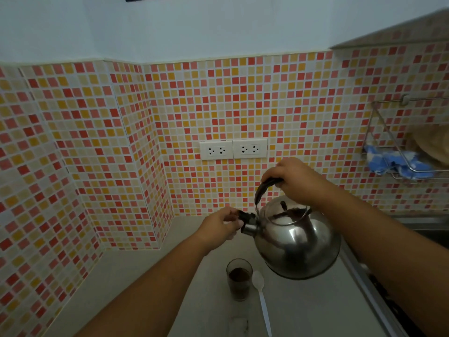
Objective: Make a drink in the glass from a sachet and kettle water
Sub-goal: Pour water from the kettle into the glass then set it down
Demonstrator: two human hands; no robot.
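Standing on the pale counter (136, 276) near its front edge, the glass (239, 278) I am working toward holds dark brown powder in its lower part, and I see no water in it. Just beside it on the right lies a white plastic spoon (261, 297), bowl toward the wall and handle running to the front edge; whether the two touch I cannot tell. Closer to the front edge, a pale scrap that may be the torn sachet (239, 324) lies blurred. Above and to the right of the glass I hold the steel kettle (298, 242) in the air, spout pointing left. My right hand (296, 181) has its fingers wrapped tight around the black arched handle (263, 189). My left hand (224, 224) reaches in from the left, thumb and fingertips pinching the black cap (246, 216) at the end of the spout. Behind the kettle, two white double sockets (233, 149) sit in the red, orange and cream mosaic tile wall (85, 142). At the right edge a wire rack (398, 152) fixed to the wall carries a blue and white cloth (391, 164).
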